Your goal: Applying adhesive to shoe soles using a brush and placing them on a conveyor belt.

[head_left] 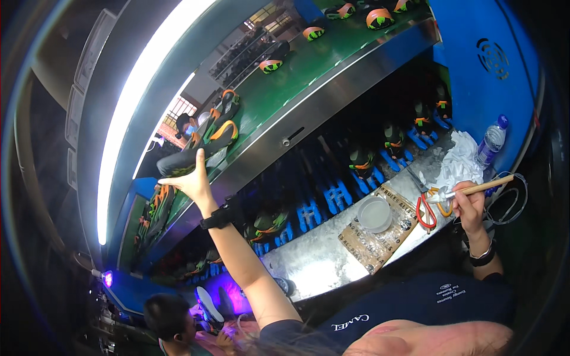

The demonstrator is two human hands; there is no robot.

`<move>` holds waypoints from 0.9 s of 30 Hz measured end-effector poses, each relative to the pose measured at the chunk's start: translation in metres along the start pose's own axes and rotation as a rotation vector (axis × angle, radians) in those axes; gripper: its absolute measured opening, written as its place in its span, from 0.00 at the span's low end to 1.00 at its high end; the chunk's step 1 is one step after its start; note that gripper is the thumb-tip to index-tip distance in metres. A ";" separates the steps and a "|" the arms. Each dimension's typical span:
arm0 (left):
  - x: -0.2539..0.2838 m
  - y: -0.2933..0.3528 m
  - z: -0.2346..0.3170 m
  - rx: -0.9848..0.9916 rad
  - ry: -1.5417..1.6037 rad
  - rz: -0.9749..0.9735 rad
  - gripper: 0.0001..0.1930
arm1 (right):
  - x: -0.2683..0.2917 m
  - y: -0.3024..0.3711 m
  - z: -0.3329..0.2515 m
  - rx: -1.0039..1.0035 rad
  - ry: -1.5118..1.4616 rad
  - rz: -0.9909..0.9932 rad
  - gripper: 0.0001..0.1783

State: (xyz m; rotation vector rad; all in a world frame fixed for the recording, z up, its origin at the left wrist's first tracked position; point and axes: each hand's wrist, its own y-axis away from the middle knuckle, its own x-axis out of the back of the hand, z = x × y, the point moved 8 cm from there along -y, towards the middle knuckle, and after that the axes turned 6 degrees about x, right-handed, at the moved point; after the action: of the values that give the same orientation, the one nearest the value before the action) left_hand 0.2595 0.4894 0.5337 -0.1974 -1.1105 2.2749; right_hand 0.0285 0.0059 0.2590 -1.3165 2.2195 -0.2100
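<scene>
My left hand (195,183) reaches up to the green conveyor belt, thumb raised and fingers closed round one end of a dark shoe (178,164) with orange and green trim. Other similar shoes (227,105) lie right behind it. On the right, my right hand (470,209) grips a brush (482,186) by its pale wooden handle, white bristles pointing left. Beside the brush lie red-handled scissors (426,212) and an orange-handled tool partly hidden. A round tub (374,215) of whitish liquid stands on a flattened piece of printed cardboard (363,250).
White crumpled cloth (460,159) and a purple-capped bottle (494,141) sit at the worktop's right end. Shoes on blue racks (338,197) run below the metal conveyor edge (309,127). A co-worker (169,320) sits at lower left; another person appears beyond the belt.
</scene>
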 end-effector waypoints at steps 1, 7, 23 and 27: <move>0.001 0.004 -0.001 -0.034 -0.033 0.073 0.58 | -0.002 0.001 0.000 -0.014 -0.007 -0.004 0.05; 0.048 0.021 0.024 -0.226 0.582 -0.011 0.39 | -0.023 -0.007 0.010 -0.044 0.036 -0.092 0.05; 0.037 0.332 -0.108 0.888 0.979 -1.049 0.40 | -0.128 -0.014 0.138 -0.115 0.506 -0.643 0.06; 0.046 0.392 -0.113 1.170 1.159 -1.161 0.38 | -0.130 -0.012 0.142 -0.101 0.575 -0.649 0.06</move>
State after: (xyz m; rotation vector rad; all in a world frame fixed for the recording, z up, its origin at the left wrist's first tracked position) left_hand 0.0899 0.4051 0.1700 -0.2272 0.6506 1.0267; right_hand 0.1610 0.1299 0.1936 -2.2247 2.1583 -0.8081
